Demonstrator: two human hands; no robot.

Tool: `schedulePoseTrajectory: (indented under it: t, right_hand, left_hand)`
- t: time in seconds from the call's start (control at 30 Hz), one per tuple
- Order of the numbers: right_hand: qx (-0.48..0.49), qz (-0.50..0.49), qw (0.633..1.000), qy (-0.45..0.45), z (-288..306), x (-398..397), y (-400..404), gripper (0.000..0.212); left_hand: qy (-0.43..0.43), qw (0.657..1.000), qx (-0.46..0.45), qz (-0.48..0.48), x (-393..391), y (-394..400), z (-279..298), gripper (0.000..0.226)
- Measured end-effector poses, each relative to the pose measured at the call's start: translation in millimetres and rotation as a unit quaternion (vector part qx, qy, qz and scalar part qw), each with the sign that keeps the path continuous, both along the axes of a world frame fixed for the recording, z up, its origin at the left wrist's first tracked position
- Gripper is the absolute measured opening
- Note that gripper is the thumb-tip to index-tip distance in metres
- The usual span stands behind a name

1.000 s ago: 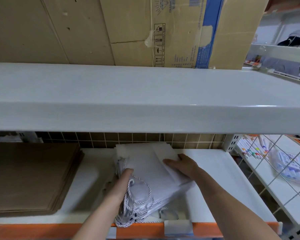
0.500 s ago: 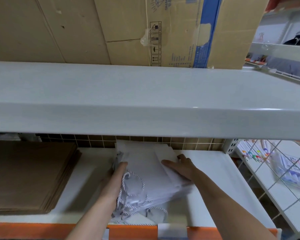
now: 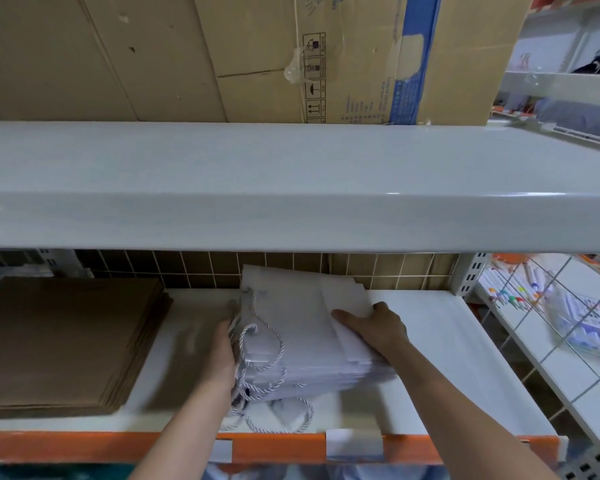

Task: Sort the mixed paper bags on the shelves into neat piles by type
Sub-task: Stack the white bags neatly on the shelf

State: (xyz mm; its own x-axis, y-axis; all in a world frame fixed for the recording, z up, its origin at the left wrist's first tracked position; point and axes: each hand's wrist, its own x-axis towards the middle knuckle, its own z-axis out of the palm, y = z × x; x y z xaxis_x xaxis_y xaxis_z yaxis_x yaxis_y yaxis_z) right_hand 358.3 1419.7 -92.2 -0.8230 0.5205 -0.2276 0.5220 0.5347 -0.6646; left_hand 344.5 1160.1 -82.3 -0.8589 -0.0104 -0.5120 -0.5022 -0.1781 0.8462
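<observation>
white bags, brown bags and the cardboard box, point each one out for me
white bags [image 3: 291, 327], head view, on the flat face of the top bag
brown bags [image 3: 66, 341], head view, on the top sheet of the pile
cardboard box [image 3: 257, 53], head view, on its front face

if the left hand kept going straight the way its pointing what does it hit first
Probably the tiled back wall. The left hand points toward the back of the shelf along the left edge of the white bag stack, and the strip ahead looks free, though depth is unclear.
</observation>
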Motion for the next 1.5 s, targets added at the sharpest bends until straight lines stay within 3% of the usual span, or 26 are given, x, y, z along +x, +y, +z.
schedulePoseTrajectory:
  t: [0.2, 0.5, 0.63, 0.77, 0.97, 1.1, 1.27, 1.4, 1.5]
  right_hand:
    - [0.001, 0.056, 0.998, 0.018, -3.9, 5.3, -4.5, 0.099]
    - [0.033, 0.114, 0.993, 0.029, 7.1, -7.4, 1.1, 0.113]
    - [0.002, 0.077, 0.997, 0.022, 12.6, -20.3, 6.3, 0.102]
    - [-0.016, 0.033, 0.999, -0.029, -7.5, -15.5, 16.5, 0.084]
    - [-0.024, -0.018, 1.000, -0.004, -17.6, 2.6, 43.0, 0.062]
    - [0.011, -0.026, 1.000, -0.002, -20.0, 8.4, 56.4, 0.065]
    - [0.036, -0.002, 0.999, 0.002, -20.1, 10.9, 53.9, 0.064]
    - [-0.006, 0.001, 1.000, 0.007, -17.5, 16.1, 56.0, 0.069]
    - [-0.050, 0.029, 0.998, -0.007, -11.3, 18.5, 53.5, 0.074]
  left_hand:
    - [0.013, 0.997, 0.043, -0.062, 2.2, -2.2, 8.8, 0.044]
    - [0.065, 0.997, 0.035, -0.011, 2.1, 2.8, 22.6, 0.037]
    - [0.047, 0.998, -0.013, -0.036, -5.8, 1.1, 8.0, 0.086]
    - [0.047, 0.986, -0.159, -0.029, -52.8, -8.8, -39.2, 0.093]
    - [0.041, 0.942, -0.333, -0.008, -31.6, -2.0, -14.5, 0.063]
    - [0.017, 0.947, -0.316, -0.057, -32.4, 3.9, -16.4, 0.046]
    - [0.037, 0.947, -0.315, -0.043, -36.5, 3.1, -21.7, 0.036]
    - [0.021, 0.962, -0.265, -0.054, -38.0, 10.0, -26.1, 0.017]
    - [0.032, 0.964, -0.260, -0.054, -31.9, 12.2, -24.0, 0.030]
